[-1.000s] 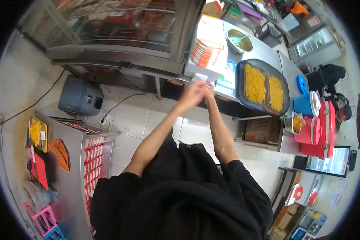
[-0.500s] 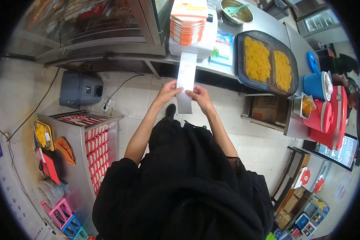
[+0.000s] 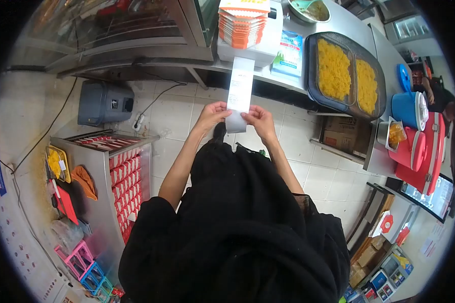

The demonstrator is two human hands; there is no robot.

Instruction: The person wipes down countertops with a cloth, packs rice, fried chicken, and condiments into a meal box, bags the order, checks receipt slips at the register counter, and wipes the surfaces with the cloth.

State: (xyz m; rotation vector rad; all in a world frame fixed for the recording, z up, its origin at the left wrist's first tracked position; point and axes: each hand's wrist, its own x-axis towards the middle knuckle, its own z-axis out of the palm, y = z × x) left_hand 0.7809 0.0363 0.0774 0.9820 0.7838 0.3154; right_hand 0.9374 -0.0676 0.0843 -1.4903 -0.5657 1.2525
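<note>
A long white paper receipt (image 3: 241, 83) hangs in front of me, printed along its upper part. Its top end reaches the front of a white machine (image 3: 260, 55) at the counter's edge; whether it is still attached there I cannot tell. My left hand (image 3: 211, 117) pinches the strip's left edge near the lower end. Opposite it, my right hand (image 3: 258, 120) pinches the right edge. Below the fingers the paper's tail curls a little. Stacked orange-and-white paper packets (image 3: 242, 28) sit on top of the machine.
Right of the machine lie a blue-and-white packet (image 3: 288, 54) and a dark two-part tray (image 3: 313, 83) of yellow food. A metal bowl (image 3: 324, 19) stands behind. Steel shelving with red-and-white boxes (image 3: 126, 187) is at my left, near a grey bin (image 3: 102, 103). A red cooler (image 3: 432, 166) stands far right.
My view has shifted slightly, so the counter sits a little further right. Both hands keep hold of the receipt, now nearer its lower end, and more of its printed part shows.
</note>
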